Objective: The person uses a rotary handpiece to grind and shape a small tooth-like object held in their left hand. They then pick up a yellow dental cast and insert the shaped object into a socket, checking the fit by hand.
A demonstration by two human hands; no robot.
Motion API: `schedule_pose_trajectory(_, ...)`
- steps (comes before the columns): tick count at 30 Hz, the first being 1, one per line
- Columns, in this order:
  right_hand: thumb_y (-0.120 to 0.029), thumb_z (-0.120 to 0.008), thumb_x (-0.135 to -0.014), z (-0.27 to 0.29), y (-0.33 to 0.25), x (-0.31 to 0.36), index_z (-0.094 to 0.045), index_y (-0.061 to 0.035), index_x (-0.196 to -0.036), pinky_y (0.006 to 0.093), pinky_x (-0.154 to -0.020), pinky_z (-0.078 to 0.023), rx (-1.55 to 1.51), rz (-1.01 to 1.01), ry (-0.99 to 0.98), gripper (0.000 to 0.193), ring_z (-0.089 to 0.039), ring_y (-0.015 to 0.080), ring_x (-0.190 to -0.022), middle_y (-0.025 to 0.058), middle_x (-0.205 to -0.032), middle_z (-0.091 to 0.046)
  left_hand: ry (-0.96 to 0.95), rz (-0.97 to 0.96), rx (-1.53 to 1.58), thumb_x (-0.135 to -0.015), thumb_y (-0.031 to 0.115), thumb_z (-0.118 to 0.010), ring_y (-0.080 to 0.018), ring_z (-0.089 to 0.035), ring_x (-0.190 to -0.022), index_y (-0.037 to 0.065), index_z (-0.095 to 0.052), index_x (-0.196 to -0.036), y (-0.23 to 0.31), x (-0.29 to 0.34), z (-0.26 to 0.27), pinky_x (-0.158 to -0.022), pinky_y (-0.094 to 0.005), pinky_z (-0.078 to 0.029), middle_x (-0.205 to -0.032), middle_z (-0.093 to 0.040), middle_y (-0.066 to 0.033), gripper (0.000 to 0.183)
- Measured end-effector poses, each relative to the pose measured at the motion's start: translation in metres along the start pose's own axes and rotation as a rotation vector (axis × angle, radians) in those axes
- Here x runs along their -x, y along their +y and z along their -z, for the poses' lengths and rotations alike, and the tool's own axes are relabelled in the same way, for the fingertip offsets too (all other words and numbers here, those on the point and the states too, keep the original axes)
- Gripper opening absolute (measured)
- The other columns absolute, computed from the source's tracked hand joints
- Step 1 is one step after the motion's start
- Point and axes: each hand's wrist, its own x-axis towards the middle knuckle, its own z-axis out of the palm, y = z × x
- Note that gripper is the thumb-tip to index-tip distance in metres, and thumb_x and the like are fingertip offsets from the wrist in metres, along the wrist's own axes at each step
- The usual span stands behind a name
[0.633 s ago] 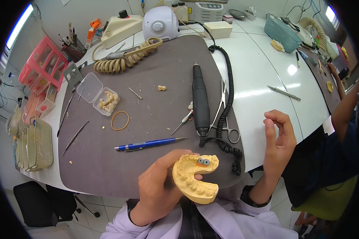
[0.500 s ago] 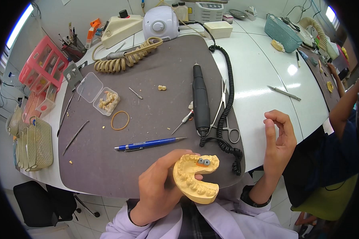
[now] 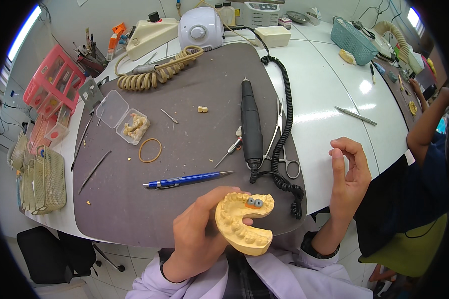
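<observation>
My left hand (image 3: 197,231) is closed around a yellow plaster dental model (image 3: 224,226), horseshoe-shaped with moulded teeth, held above the near edge of the work mat. Two grey, round-topped pieces (image 3: 255,203) with holes sit in an orange-pink patch on the model's upper arm. To the right, apart from the model, I hold my right hand (image 3: 351,172) raised, thumb and forefinger tips together. Anything between those tips is too small or hidden to make out. A blue mechanical pencil (image 3: 187,180) lies on the mat beyond my left hand.
On the brown mat (image 3: 184,144) lie a black handpiece (image 3: 252,122) with coiled cord, scissor-handled forceps (image 3: 279,134), an open clear box (image 3: 133,128) of tooth-coloured pieces and a rubber band (image 3: 150,150). A metal tool (image 3: 355,115) rests on the white table. A co-worker's arm (image 3: 429,124) is at right.
The dental model has shifted very slightly left in my left hand. My right hand stays where it was. The co-worker's arm at the right has moved a little.
</observation>
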Motion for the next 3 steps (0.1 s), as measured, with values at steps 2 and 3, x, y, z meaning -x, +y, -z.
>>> schedule_pose_trajectory(2, -0.004, -0.060, -0.086, 0.0002, -0.0004, 0.0002, -0.061, 0.0004, -0.091, 0.0293, -0.080, -0.045, 0.008, -0.007, 0.002, 0.007, -0.059, 0.0167, -0.084, 0.0078, -0.089, -0.064, -0.008, -0.013, 0.023, -0.076, 0.006, -0.078, -0.0216, -0.069, -0.093, 0.000, -0.052, -0.115, -0.0029, -0.0014, -0.0007, -0.077, -0.0282, -0.055, -0.106, -0.067, -0.0129, 0.048)
schedule_pose_trajectory(3, -0.005, -0.060, -0.086, 0.0003, -0.0007, 0.0002, -0.062, 0.0001, -0.091, 0.0293, -0.081, -0.045, 0.014, -0.012, 0.004, 0.007, -0.059, 0.0169, -0.084, 0.0075, -0.089, -0.064, -0.012, -0.020, 0.035, -0.076, 0.006, -0.077, -0.0218, -0.069, -0.094, 0.000, -0.051, -0.116, -0.0051, -0.0024, -0.0012, -0.077, -0.0283, -0.055, -0.107, -0.067, -0.0131, 0.048)
